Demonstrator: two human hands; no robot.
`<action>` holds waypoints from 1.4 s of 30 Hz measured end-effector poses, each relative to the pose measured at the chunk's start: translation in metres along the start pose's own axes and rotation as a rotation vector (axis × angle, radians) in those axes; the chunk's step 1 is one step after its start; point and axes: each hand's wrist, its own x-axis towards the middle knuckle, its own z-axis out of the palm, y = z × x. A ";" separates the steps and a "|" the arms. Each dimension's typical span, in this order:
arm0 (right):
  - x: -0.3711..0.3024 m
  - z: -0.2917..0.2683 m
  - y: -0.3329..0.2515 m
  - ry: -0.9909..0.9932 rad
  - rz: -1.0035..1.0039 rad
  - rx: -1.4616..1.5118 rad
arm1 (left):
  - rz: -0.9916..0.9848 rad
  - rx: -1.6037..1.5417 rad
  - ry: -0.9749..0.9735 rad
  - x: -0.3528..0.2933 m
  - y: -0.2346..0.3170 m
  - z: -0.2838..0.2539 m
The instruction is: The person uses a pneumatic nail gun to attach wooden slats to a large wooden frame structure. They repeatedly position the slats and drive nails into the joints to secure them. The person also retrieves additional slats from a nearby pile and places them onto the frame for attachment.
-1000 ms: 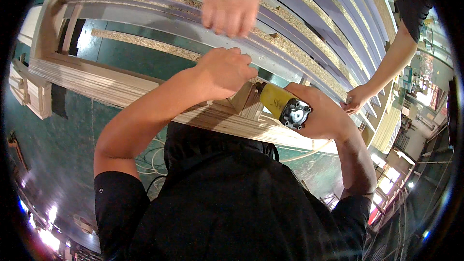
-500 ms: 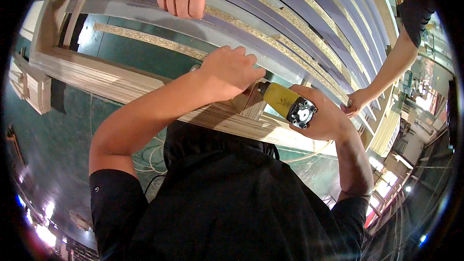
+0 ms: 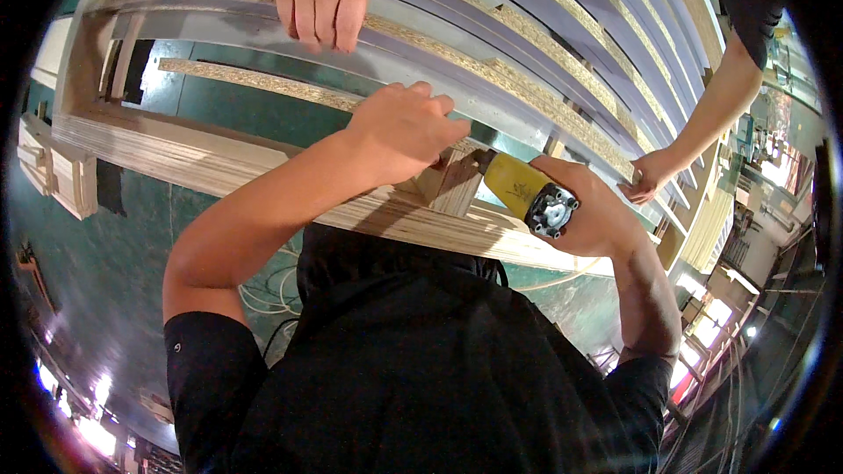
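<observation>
workshop | timber frame (image 3: pixel 189 156) | yellow handheld tool (image 3: pixel 516 186) | green floor (image 3: pixel 123 281)

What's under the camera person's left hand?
A speckled strip comes in from the picture's left and disappears behind the left hand; a wooden block shows just below and right of it. Whatever is directly beneath the hand is covered.

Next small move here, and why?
I'd probably ease the left hand away from the yellow tool first: its fingertips look close to the tool's dark nose, which points their way, beside the wood block, while the right hand grips the tool. Whether nose and block touch, I can't tell.
</observation>
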 end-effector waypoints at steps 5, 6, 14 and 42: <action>-0.002 -0.001 -0.003 -0.048 0.079 0.008 | -0.025 -0.019 -0.030 0.000 0.003 -0.005; -0.003 -0.003 0.000 -0.078 0.109 -0.018 | -0.019 -0.018 -0.020 0.000 0.003 -0.005; -0.004 -0.004 -0.001 -0.088 0.164 -0.005 | -0.006 -0.013 0.028 -0.001 0.000 0.000; -0.240 -0.003 0.177 0.130 0.182 0.246 | -0.203 -0.342 -0.373 0.056 0.023 -0.019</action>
